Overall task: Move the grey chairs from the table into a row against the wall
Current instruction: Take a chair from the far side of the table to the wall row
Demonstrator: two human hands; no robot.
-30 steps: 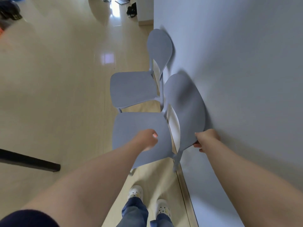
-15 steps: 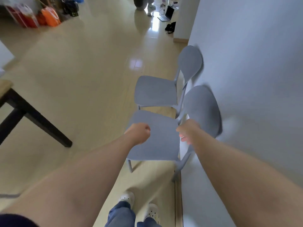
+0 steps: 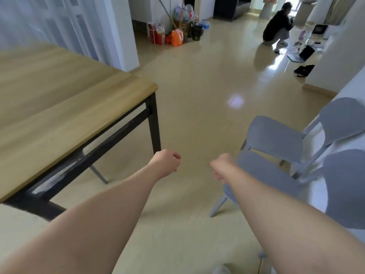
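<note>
Two grey chairs stand side by side against the white wall on the right: the far chair and the near chair, backs to the wall. The wooden table with black legs fills the left. A grey chair leg shows under it. My left hand hangs over bare floor with fingers curled, holding nothing. My right hand, also curled and empty, is just left of the near chair's seat, apart from it.
A person crouches on the floor at the far right by a laptop and a black bag. Bags and bottles are piled by the far wall. Shiny floor lies between table and chairs.
Both hands have let go of the near chair. The view has swung left from the wall toward the table, so the chairs now sit at the right edge.
</note>
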